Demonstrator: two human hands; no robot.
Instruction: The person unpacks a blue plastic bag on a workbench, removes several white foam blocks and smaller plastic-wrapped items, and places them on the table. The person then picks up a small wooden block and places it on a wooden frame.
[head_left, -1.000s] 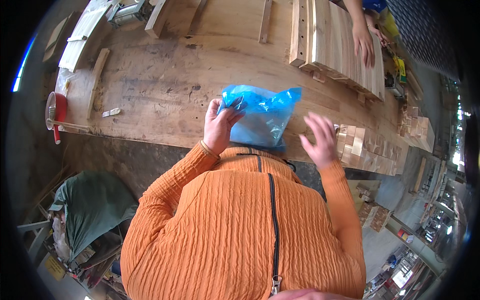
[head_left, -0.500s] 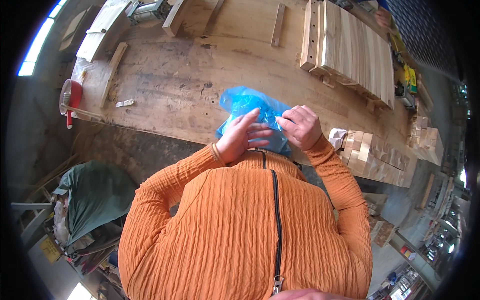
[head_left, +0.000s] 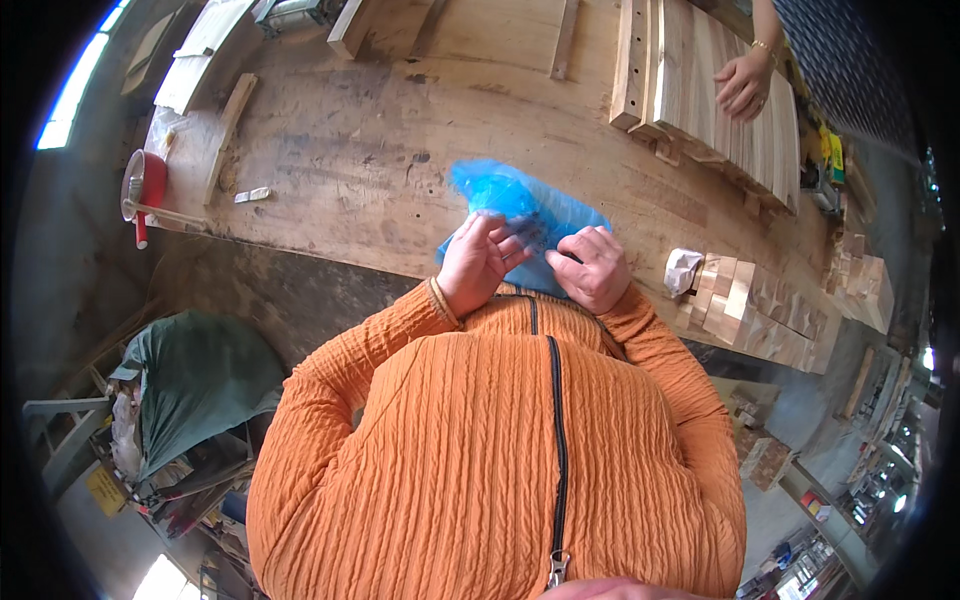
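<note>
A crumpled blue plastic bag (head_left: pixel 482 185) lies at the near edge of the wooden workbench, right in front of my body. Small dark bits show in its middle, too small to name. My right hand (head_left: pixel 592 268) is closed in a pinch on the bag's right side. On the other side, my left hand (head_left: pixel 478 262) is against the bag, palm turned inward, its fingers bent but apart. Part of the bag is hidden behind both hands.
A co-worker's hand (head_left: pixel 745 85) rests over a striped wooden panel (head_left: pixel 725 110) at the far right. Stacked wood blocks (head_left: pixel 760 305) and crumpled white paper (head_left: pixel 683 271) lie to the right. A red tape dispenser (head_left: pixel 148 185) sits at the left bench end; a green cloth (head_left: pixel 200 390) covers something below.
My left fingers have curled inward, and my right hand has come slightly lower and closer to the left. The bag has spread to the right. A co-worker's hand has come over the panel.
</note>
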